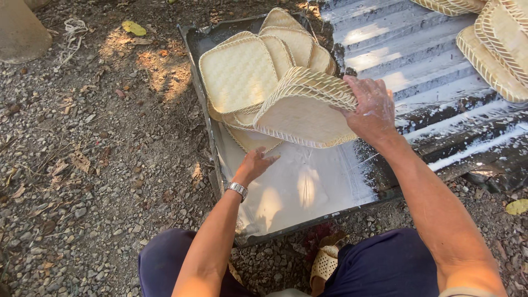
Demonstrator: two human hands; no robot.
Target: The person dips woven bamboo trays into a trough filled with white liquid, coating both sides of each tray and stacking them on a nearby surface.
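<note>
— Two hands at work, then: what is each one doing?

— His right hand is clenched on the rim of a woven bamboo tray, holding it tilted above the shallow metal pan. The left hand is released, fingers spread, reaching down toward the milky white liquid in the pan, just beside the lowest tray.

— So which step is this?

— It looks like the coating step, one tray lifted clear of the wash.

— What else does the pan hold?

— A leaning stack of woven trays at its far end, the liquid pooled at the near end.

— And beside it?

— A corrugated metal sheet, streaked white, carrying more trays at its far corner. Setting a wet tray there would call for a firm rim grip.
</note>
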